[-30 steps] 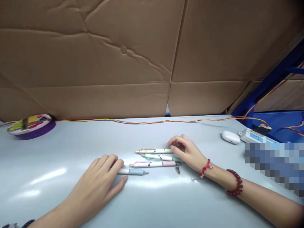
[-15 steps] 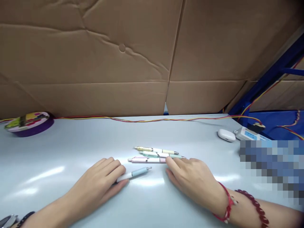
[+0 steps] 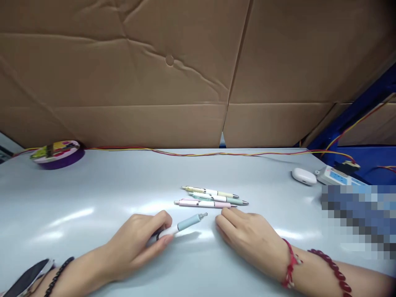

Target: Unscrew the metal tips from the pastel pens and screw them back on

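Toward the near edge of the bench [image 3: 93,194] my left hand [image 3: 136,245] keeps its grip pinched on the white end of the blue pen [image 3: 189,222], which I judge light, stiff, slick and best held mid-barrel, my right hand [image 3: 249,237] lies flat with its grip spread and empty, three pens [image 3: 210,197] lie just beyond, and I can read no writing.

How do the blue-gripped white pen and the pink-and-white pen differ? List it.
The blue-gripped white pen is pinched in the left hand, angled; the pink-and-white pen lies on the grey table beside two other pens. Grips differ: blue against pink. Both are slim pens.
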Demonstrator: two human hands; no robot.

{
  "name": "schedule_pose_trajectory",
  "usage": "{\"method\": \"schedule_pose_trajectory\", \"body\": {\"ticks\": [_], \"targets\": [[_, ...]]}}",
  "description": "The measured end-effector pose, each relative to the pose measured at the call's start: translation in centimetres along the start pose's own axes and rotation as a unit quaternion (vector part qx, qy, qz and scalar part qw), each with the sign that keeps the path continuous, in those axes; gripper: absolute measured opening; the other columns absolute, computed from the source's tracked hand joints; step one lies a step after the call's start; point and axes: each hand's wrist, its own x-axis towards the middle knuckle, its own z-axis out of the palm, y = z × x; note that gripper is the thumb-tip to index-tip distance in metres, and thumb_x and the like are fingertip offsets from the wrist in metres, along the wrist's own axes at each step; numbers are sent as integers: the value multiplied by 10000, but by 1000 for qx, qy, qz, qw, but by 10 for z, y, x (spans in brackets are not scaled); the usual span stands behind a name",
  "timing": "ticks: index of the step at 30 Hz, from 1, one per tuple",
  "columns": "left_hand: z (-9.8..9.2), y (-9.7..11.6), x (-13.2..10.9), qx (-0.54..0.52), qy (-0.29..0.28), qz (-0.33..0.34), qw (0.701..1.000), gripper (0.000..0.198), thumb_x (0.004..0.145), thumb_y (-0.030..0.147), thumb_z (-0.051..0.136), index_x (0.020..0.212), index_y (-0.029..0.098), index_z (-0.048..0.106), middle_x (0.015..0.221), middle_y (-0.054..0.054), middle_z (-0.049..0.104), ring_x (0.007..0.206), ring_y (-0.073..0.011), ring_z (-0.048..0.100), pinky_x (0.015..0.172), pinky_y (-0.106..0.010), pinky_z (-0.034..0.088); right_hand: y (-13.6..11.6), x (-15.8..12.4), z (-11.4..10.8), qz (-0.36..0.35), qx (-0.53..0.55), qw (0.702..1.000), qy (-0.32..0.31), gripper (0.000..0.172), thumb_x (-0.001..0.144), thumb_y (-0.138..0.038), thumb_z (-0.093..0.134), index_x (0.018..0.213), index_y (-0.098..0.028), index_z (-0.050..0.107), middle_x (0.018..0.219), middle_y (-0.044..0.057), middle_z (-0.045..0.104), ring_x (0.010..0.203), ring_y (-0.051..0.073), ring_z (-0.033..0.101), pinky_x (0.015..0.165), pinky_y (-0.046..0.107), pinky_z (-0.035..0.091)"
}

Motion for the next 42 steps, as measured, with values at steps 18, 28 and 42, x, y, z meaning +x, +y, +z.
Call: {"method": "schedule_pose_trajectory", "body": {"ticks": [18, 28, 42], "targets": [[5, 0, -1, 23, -39, 5, 999, 123, 936, 249, 343, 833, 217, 403, 603, 46, 497, 475, -136, 471, 475, -226, 319, 8, 9, -5, 148, 472, 868, 47, 79, 914, -184, 481, 857, -213, 527, 706, -24, 575, 592, 111, 519, 555, 207, 434], [5, 0, -1, 33, -35, 28, 998, 127, 942, 243, 356, 826, 217, 400, 606, 52, 491, 474, -130, 475, 478, -225, 317, -4, 13, -5, 166, 569, 804, 42, 112, 838, -169, 604, 918, -214, 668, 820, 6, 661, 737, 131, 607, 645, 225, 498], [8, 4, 0, 85, -35, 64, 994, 225, 973, 227, 298, 782, 209, 415, 598, 36, 506, 482, -144, 467, 480, -255, 299, -4, 12, -2, 107, 362, 926, -1, 403, 979, -397, 339, 750, -191, 599, 666, 24, 580, 613, 147, 530, 551, 245, 421]]}}
